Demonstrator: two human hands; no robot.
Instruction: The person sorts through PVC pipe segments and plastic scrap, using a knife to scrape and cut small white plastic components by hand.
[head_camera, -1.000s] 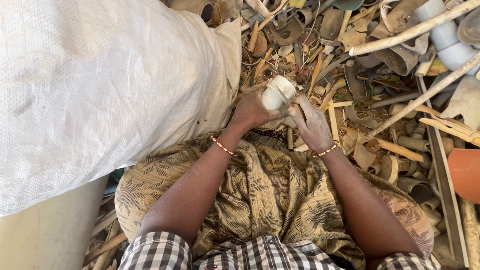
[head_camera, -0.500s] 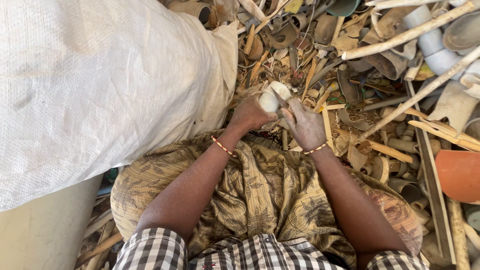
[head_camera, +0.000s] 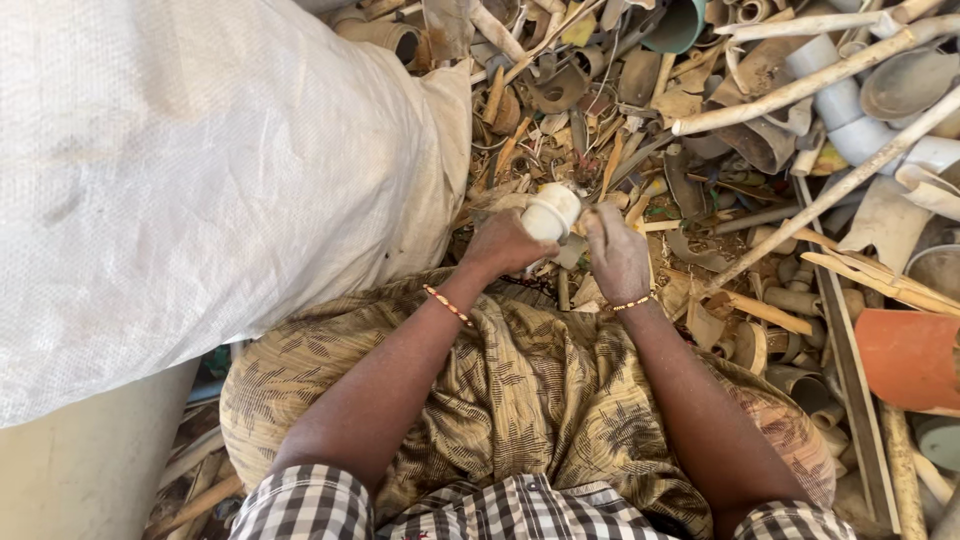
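Observation:
My left hand grips a short white plastic pipe fitting, held upright over a heap of scrap. My right hand is beside it, fingers curled against the fitting's right side; whether it holds a small tool is hidden. Both wrists wear thin bead bracelets. My arms reach out over a patterned olive cloth across my lap, and checked sleeves show at the bottom edge.
A big white woven sack fills the left half. Ahead and to the right lies a dense pile of broken pipe pieces, long white pipes and an orange pipe section.
The view has shifted slightly; my hands stay together on the white fitting, which has tilted a little between them.

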